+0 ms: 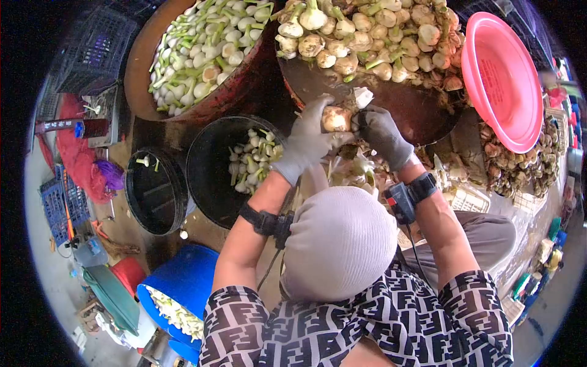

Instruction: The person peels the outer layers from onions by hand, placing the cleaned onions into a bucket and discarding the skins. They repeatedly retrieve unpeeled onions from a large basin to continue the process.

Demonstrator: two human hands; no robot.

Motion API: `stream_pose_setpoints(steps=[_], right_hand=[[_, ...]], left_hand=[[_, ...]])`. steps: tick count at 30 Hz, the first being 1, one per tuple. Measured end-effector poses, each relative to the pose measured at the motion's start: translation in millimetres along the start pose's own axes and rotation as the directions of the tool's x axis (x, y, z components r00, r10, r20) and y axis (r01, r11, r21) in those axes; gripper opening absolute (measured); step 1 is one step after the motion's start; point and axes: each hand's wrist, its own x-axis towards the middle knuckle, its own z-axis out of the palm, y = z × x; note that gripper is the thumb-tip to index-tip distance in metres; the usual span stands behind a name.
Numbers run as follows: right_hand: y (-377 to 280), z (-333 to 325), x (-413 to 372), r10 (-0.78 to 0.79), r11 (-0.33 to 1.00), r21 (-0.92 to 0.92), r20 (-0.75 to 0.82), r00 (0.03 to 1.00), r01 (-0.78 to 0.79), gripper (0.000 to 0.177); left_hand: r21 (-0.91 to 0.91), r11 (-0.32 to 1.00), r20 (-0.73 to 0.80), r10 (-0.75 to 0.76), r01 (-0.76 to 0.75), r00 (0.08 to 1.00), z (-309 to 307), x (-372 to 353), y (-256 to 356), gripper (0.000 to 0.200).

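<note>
Garlic bulb (336, 120) sits in my left hand (307, 139), at the near edge of the round pan (422, 109); my right hand (385, 136) curls beside it, grip unclear. Steady pressure should prevent rolling.

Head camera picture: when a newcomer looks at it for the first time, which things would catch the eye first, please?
Probably the bright pink basin at the upper right, beside a heap of brown-stained bulbs. Next might come the white-and-green bulbs in the wide tub at the upper left. Near the centre, a brownish bulb sits between the gloved left hand and right hand.
</note>
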Motion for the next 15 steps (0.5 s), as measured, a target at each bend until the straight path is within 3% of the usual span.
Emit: stream_pose_setpoints(steps=[1, 2, 3, 9, 12, 15], right_hand=[[-12.2, -3.4, 5.7, 0.319, 0.891, 0.337, 0.016, 0.948, -0.306, 0.020], [-34.5, -8.1, 14.7, 0.582, 0.586, 0.612, 0.138, 0.801, -0.531, 0.021], [-46.8, -10.6, 18.5, 0.731, 0.152, 0.765, 0.340, 0.592, -0.626, 0.022], [-54.7, -13.4, 22.2, 0.793, 0.134, 0.695, 0.352, 0.497, -0.706, 0.022], [-35.9, 3.8, 7.3, 0.733, 0.257, 0.737, 0.273, 0.623, -0.625, 0.016], [-14.5, 16.8, -7.5, 0.485, 0.709, 0.548, 0.076, 0.871, -0.443, 0.012]], left_hand=[[0.024, 1.000, -0.010, 0.012, -0.011, 1.000, -0.8, -0.3, -0.1, 0.075], [0.048, 0.999, -0.018, 0.024, -0.023, 1.000, -0.9, -1.2, -0.4, 0.075], [0.070, 0.997, -0.024, 0.036, -0.034, 0.999, -0.3, -2.1, -0.3, 0.075], [0.006, 1.000, 0.046, 0.001, -0.002, 0.999, -1.1, -3.5, 5.6, 0.073], [0.061, 0.998, 0.048, 0.028, -0.031, 0.998, -4.5, -2.3, 7.3, 0.074], [0.140, 0.983, 0.051, 0.117, -0.123, 0.992, -1.8, 0.3, -5.9, 0.070]])
